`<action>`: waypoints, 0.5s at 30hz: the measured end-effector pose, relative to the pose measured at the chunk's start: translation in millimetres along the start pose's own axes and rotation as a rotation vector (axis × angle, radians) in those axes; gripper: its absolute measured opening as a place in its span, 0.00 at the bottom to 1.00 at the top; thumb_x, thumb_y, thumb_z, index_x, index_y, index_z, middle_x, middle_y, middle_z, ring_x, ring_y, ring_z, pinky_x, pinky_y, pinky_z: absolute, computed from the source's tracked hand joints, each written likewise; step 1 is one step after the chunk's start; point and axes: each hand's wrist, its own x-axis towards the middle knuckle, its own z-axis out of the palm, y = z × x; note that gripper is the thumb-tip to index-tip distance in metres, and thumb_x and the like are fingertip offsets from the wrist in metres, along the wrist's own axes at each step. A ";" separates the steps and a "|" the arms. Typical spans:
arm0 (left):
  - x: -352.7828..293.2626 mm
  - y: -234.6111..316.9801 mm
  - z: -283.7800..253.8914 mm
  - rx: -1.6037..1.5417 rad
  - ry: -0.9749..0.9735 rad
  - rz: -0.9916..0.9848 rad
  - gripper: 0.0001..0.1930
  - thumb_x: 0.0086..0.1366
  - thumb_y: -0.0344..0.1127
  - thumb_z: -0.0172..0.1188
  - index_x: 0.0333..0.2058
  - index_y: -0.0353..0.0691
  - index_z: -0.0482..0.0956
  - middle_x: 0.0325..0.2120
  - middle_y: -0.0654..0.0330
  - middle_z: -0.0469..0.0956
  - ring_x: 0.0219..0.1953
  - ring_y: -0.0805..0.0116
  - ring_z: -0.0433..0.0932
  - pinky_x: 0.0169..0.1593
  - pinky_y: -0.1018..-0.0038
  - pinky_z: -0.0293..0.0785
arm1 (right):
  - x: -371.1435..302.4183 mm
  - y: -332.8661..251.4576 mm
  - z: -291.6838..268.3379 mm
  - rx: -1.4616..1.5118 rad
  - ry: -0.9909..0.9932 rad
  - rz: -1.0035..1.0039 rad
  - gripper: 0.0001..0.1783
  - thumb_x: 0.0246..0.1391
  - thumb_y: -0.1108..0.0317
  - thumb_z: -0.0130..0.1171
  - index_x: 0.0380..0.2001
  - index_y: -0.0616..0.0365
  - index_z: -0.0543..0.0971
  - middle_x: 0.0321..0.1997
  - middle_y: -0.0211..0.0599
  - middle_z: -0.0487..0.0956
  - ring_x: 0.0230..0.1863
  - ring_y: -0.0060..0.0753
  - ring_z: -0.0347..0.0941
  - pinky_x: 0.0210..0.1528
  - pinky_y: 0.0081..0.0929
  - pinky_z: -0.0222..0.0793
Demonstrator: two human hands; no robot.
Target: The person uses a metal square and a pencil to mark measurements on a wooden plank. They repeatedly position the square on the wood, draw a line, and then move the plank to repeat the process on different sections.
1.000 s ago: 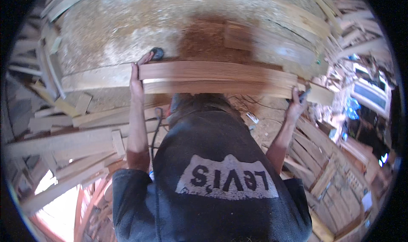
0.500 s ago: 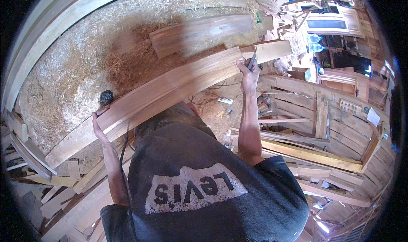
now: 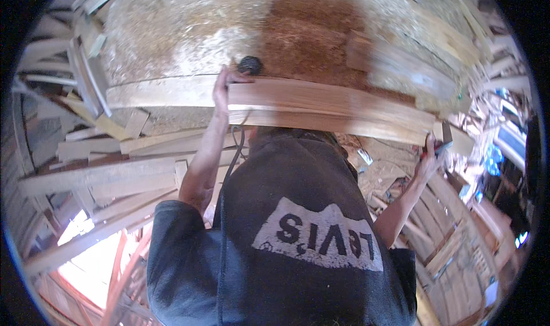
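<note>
A thick wooden board [image 3: 321, 103] stretches across in front of my body, smooth and pale brown. My left hand [image 3: 222, 90] is closed on its left end, with the fingers over the far edge. At the other end my right hand [image 3: 429, 159] grips the board with the thumb up against it. A slim, stick-like tool [image 3: 443, 147] is also in that hand, too blurred to name. Under the board lies a longer pale plank [image 3: 166, 91], showing beyond both ends. Just past my left fingers sits a round black thing [image 3: 250, 65], its kind unclear.
Wood shavings [image 3: 189, 28] cover the surface beyond the board. Another timber piece [image 3: 407, 68] lies there, blurred. Stacked planks and offcuts [image 3: 103, 180] fill the left side. A dark cord [image 3: 229, 166] hangs beside my left arm. Slatted timber [image 3: 452, 257] stands at the right.
The view has swung, so the board now slopes down to the right instead of up. Both hands stay at its ends, and the tool remains in my right hand.
</note>
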 end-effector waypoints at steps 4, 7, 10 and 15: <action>-11.4 1.4 16.3 0.107 0.138 -0.045 0.33 0.80 0.53 0.44 0.29 0.31 0.85 0.31 0.49 0.86 0.47 0.58 0.80 0.66 0.63 0.67 | -15.7 -0.2 13.9 0.012 0.100 -0.027 0.18 0.58 0.68 0.75 0.34 0.47 0.71 0.30 0.19 0.69 0.27 0.12 0.63 0.25 0.18 0.59; -7.2 5.0 17.2 0.113 0.149 -0.058 0.28 0.79 0.51 0.48 0.30 0.33 0.84 0.31 0.49 0.86 0.44 0.57 0.82 0.60 0.62 0.73 | -22.9 -9.8 27.5 -0.027 0.152 -0.026 0.16 0.59 0.69 0.75 0.37 0.51 0.73 0.30 0.20 0.70 0.28 0.13 0.63 0.26 0.18 0.60; 11.7 -17.7 -11.2 0.024 0.158 -0.153 0.24 0.78 0.51 0.53 0.39 0.32 0.82 0.35 0.45 0.86 0.42 0.50 0.86 0.54 0.58 0.82 | -21.7 16.8 14.9 -0.072 0.237 -0.076 0.15 0.59 0.70 0.74 0.44 0.58 0.79 0.33 0.24 0.72 0.29 0.20 0.65 0.29 0.23 0.63; 26.9 -22.9 -122.4 -0.028 0.010 -0.268 0.38 0.80 0.59 0.42 0.57 0.22 0.77 0.52 0.36 0.82 0.54 0.44 0.83 0.64 0.53 0.78 | -1.5 19.4 15.1 -0.145 0.137 0.045 0.11 0.61 0.69 0.71 0.44 0.53 0.81 0.37 0.24 0.80 0.28 0.15 0.66 0.27 0.20 0.63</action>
